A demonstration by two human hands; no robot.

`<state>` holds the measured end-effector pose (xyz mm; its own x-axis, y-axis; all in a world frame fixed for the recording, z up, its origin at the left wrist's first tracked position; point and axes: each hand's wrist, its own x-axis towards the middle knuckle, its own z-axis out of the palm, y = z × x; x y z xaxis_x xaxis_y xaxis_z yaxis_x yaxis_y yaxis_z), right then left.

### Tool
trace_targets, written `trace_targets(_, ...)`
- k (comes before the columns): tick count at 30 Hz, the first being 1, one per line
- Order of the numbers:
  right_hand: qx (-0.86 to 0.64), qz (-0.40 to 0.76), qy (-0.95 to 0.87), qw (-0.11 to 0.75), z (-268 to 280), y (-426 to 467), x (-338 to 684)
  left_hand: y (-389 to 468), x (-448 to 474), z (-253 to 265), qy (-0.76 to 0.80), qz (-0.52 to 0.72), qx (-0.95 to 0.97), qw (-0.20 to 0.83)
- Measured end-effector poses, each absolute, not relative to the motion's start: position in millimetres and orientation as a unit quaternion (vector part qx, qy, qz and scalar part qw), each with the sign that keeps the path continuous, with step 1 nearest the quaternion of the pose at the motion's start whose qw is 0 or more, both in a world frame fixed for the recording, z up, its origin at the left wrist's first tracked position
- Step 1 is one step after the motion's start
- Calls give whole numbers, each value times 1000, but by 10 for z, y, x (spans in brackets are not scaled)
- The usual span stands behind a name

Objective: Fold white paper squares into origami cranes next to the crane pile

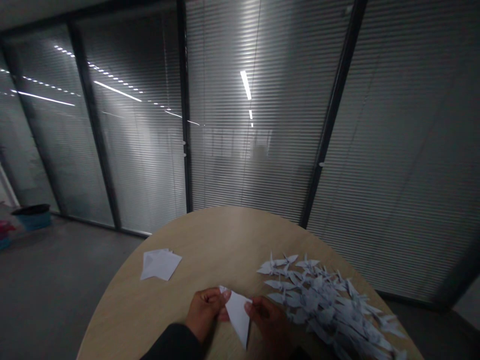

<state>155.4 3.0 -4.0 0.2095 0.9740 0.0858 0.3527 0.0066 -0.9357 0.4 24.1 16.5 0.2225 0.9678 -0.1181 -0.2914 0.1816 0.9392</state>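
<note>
A folded sheet of white paper (239,314) is held between my two hands over the near part of the table, its pointed end toward me. My left hand (205,311) pinches its upper left edge, thumb on top. With thumb and fingers, my right hand (267,320) grips the right edge. Just right of that hand lies a large heap of white folded paper cranes (326,302), wings and necks sticking out. Several loose sheets of white paper (161,264) overlap on the left of the table.
The round wooden table (228,227) has its far edge close to a glass partition with blinds (247,170). On the floor at far left stands a blue bucket (34,218) with a dark rim, near a red object (5,228).
</note>
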Motion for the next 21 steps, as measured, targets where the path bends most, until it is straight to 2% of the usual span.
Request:
trace_targets(9,-604,363,-539,462,-42,20,1539,249,-5,84,407,524,449,599)
trace_targets(21,-582,404,-530,466,-187,51,1509,252,7,17,423,540,448,573)
